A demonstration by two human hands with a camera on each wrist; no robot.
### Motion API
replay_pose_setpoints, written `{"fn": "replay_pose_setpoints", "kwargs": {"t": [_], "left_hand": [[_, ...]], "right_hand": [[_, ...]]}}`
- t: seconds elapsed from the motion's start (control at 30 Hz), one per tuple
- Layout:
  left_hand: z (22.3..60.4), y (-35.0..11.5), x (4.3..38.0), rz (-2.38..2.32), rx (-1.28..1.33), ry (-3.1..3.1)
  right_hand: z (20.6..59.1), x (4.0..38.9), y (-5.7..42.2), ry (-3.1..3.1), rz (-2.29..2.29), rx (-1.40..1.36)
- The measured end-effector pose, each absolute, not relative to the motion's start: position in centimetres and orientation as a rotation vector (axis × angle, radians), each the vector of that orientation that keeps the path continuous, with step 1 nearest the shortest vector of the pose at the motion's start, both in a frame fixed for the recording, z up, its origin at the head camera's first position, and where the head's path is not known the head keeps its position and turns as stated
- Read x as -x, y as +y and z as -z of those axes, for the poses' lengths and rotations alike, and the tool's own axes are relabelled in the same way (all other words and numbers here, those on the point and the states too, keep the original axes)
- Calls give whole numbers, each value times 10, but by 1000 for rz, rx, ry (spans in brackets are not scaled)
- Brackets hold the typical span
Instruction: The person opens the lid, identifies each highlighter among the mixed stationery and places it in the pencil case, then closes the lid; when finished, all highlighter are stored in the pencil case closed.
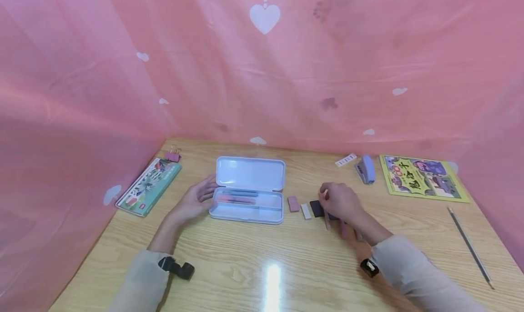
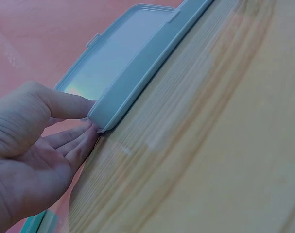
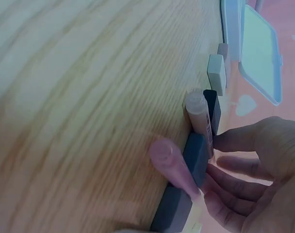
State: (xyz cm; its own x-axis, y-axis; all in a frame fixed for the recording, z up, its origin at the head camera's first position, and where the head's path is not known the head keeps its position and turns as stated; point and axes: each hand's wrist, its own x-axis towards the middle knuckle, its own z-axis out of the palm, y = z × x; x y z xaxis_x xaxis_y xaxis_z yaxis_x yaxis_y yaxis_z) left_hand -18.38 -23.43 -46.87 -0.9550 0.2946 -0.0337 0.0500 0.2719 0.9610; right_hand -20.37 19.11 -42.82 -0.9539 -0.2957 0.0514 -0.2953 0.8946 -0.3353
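A light-blue pencil case point(image 1: 247, 221) stands open on the table with several slim pens point(image 1: 237, 197) in its upper compartment. My left hand point(image 1: 195, 199) holds the case's left end; in the left wrist view the thumb lies on one side of the corner, fingers on the other. To the right of the case, my right hand point(image 1: 341, 202) pinches the far end of a pale pink capped pen point(image 3: 199, 114). Beside that pen are a black eraser point(image 3: 213, 109), a dark block point(image 3: 196, 153) and a pink capped pen point(image 3: 172, 165). Another dark block point(image 3: 171, 208) lies nearer the camera.
A pink eraser point(image 1: 293, 203) and white eraser point(image 1: 305, 211) lie between case and right hand. A green-edged book point(image 1: 149, 187) and pink binder clip point(image 1: 173, 156) are left. Right are a stapler point(image 1: 365, 169), white strip point(image 1: 345, 160), yellow book point(image 1: 423, 178) and pencil point(image 1: 470, 246).
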Motion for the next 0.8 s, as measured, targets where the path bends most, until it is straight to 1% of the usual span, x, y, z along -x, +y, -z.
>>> {"fn": "replay_pose_setpoints", "kwargs": {"t": [0.17, 0.3, 0.5, 0.57, 0.73, 0.8], "left_hand": [[468, -234, 184, -1759, -369, 2340], [469, -234, 185, -1777, -406, 2332], [469, -233, 184, -1783, -396, 2321], [462, -231, 181, -1783, -388, 2311], [460, -231, 180, -1768, -367, 2316], [467, -233, 183, -1775, -381, 2319]], "right_hand": [[429, 206, 189, 3046, 576, 349], [428, 206, 190, 3040, 650, 329], [413, 206, 192, 2983, 869, 322], [405, 205, 192, 2965, 910, 329], [388, 205, 186, 3000, 884, 397], [382, 206, 180, 3003, 874, 450]]}}
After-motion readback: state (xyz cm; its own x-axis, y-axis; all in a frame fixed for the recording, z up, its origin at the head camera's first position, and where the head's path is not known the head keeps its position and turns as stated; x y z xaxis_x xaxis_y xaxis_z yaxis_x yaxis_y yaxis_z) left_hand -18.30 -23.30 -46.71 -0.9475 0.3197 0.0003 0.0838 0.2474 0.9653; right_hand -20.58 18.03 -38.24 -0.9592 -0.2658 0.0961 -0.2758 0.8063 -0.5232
